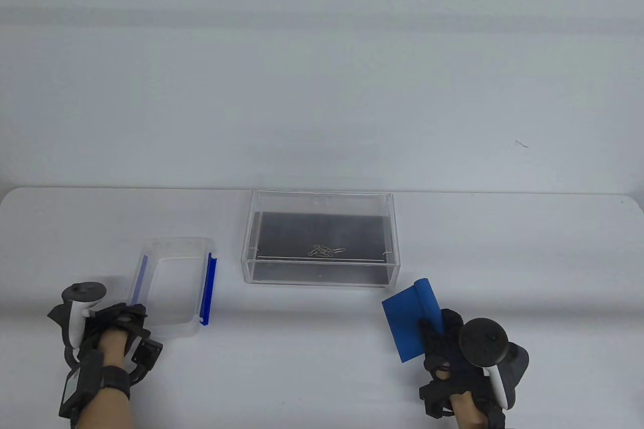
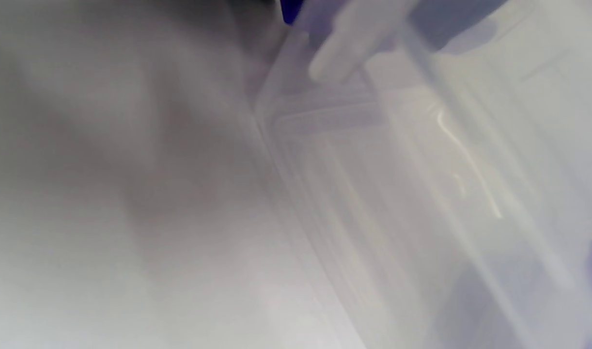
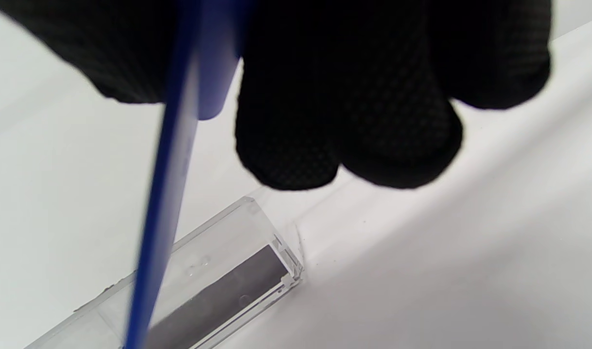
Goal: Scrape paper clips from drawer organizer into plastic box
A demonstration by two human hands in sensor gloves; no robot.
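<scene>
A clear acrylic drawer organizer [image 1: 320, 275] stands mid-table with several paper clips [image 1: 326, 251] on its dark floor. A translucent plastic box [image 1: 176, 248] with blue side latches [image 1: 208, 289] sits to its left. My left hand [image 1: 118, 321] rests at the box's near left corner; its fingers are hidden. The left wrist view shows the box [image 2: 397, 194] close up and blurred. My right hand [image 1: 437, 333] grips a blue scraper [image 1: 410, 321], near right of the organizer. In the right wrist view the gloved fingers [image 3: 349, 121] hold the scraper [image 3: 165, 194] edge-on above the organizer's corner [image 3: 228, 281].
The white table [image 1: 322, 373] meets a pale wall just behind the organizer. Bare table lies between the box and the scraper and along the front edge.
</scene>
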